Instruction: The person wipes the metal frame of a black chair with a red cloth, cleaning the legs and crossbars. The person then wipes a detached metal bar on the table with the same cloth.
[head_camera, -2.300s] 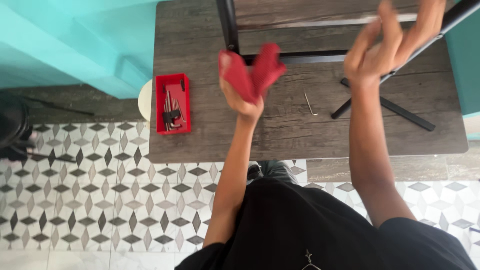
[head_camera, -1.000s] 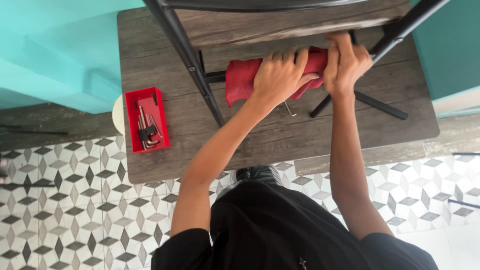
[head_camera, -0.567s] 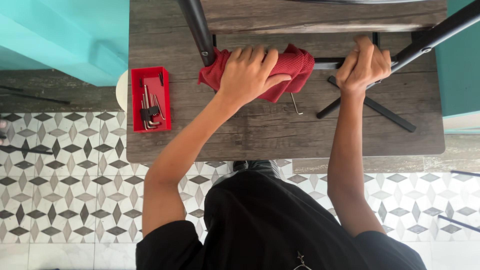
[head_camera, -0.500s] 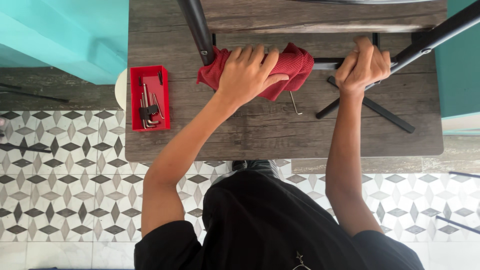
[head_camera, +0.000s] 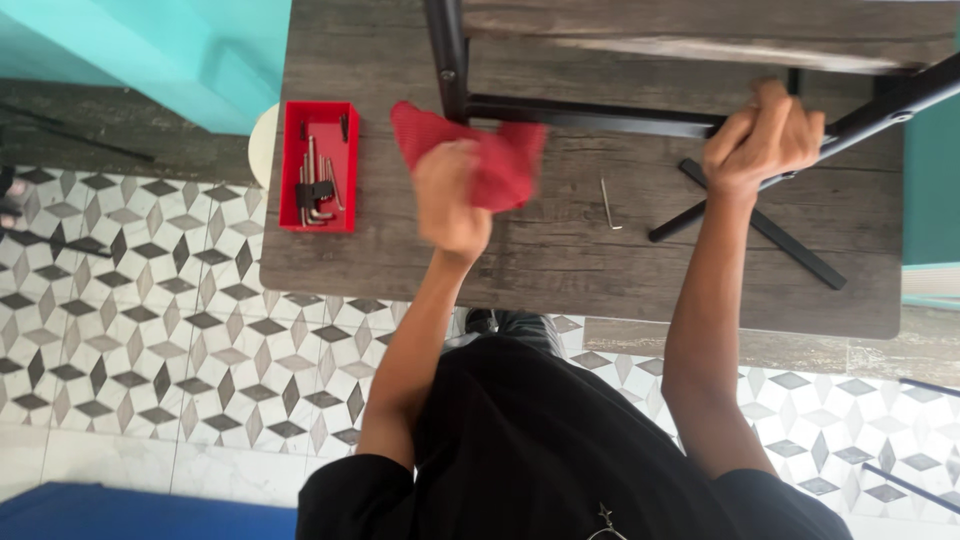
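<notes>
The left hand (head_camera: 450, 200), blurred, clutches a soft red cloth (head_camera: 480, 155) with a woven texture, just below the black metal frame (head_camera: 590, 118) above the grey wood-grain table (head_camera: 560, 270). The right hand (head_camera: 765, 140) is wrapped tight around a slanted round bar of the frame. A thin bent hex key (head_camera: 608, 203) lies between the hands, and a red rectangular tray (head_camera: 320, 215) of keys sits to the left.

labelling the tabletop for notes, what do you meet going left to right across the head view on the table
red tray of hex keys → red cloth in the left hand → loose hex key → right hand, grip closed on the black frame bar
</notes>
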